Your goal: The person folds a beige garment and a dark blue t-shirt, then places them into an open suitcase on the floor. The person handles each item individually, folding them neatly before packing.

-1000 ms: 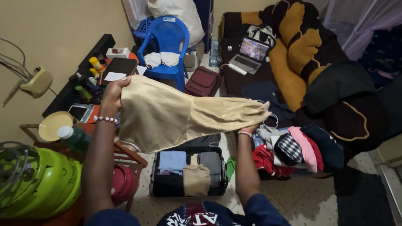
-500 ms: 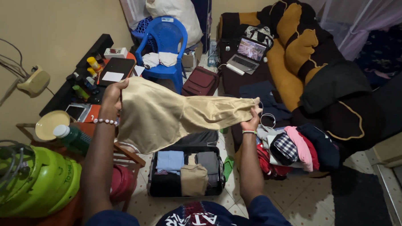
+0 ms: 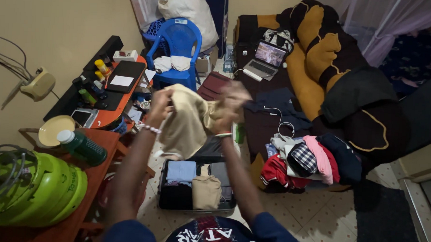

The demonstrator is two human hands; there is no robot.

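At frame centre, my left hand and right hand have fingers closed on the bunched tan cloth, above the open suitcase.

both hands raised, close together, gripping
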